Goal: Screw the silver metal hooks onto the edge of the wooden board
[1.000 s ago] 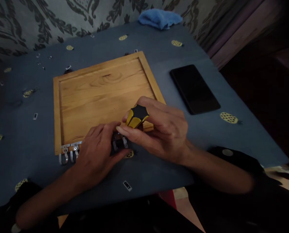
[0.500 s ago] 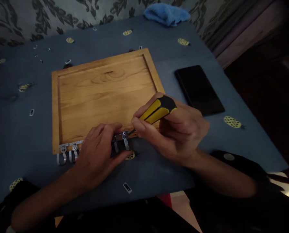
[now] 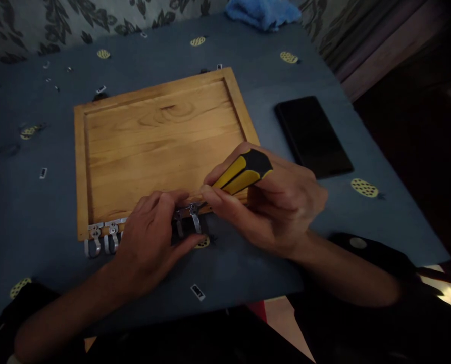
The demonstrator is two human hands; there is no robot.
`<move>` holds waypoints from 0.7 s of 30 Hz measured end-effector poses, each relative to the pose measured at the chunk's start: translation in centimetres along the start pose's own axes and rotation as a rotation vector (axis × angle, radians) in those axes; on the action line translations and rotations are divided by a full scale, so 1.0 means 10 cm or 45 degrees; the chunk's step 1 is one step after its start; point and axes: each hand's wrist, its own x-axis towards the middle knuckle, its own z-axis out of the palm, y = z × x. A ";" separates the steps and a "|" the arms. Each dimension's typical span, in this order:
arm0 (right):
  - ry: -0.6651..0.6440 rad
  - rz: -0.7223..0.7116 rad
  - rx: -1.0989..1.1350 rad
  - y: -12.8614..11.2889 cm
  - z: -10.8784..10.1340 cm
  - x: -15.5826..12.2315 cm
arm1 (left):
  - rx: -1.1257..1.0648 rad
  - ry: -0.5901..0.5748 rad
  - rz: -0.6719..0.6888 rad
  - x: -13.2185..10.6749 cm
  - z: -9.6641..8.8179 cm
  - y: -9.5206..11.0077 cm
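A shallow wooden frame board (image 3: 160,146) lies on the table, with a row of metal hooks (image 3: 113,230) along its near edge. My left hand (image 3: 149,237) rests across the middle of that row, hiding some hooks. Its fingers lie along the board's edge and its thumb is stretched apart below the hooks. In my right hand (image 3: 282,207) is a screwdriver (image 3: 240,174) with a yellow and black handle, gripped between thumb and fingers. The screwdriver's shaft slants down left, and its tip is at the rightmost visible hook (image 3: 195,220); exact contact is hard to make out.
A black phone (image 3: 314,135) lies right of the board. A blue cloth (image 3: 263,14) is at the far table edge by the patterned wall. Several small bright pieces (image 3: 56,88) are scattered at the far left. The blue tablecloth (image 3: 384,237) has printed pineapples.
The view has shifted a little, so the board and table sit slightly higher and further left. Both hands keep nearly the same pose, and the screwdriver stays at the same hook.
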 end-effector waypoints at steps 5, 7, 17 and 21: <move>-0.030 -0.003 -0.003 0.00 -0.01 0.00 | 0.003 0.026 0.011 0.01 0.00 0.00; -0.025 -0.009 -0.004 0.01 -0.01 0.00 | -0.005 0.029 0.014 0.00 0.00 -0.01; 0.013 -0.052 -0.007 0.02 0.01 0.00 | 0.008 0.022 0.012 0.01 0.01 -0.01; -0.024 -0.043 -0.044 0.00 -0.02 0.00 | -0.015 0.020 0.028 0.01 0.01 0.00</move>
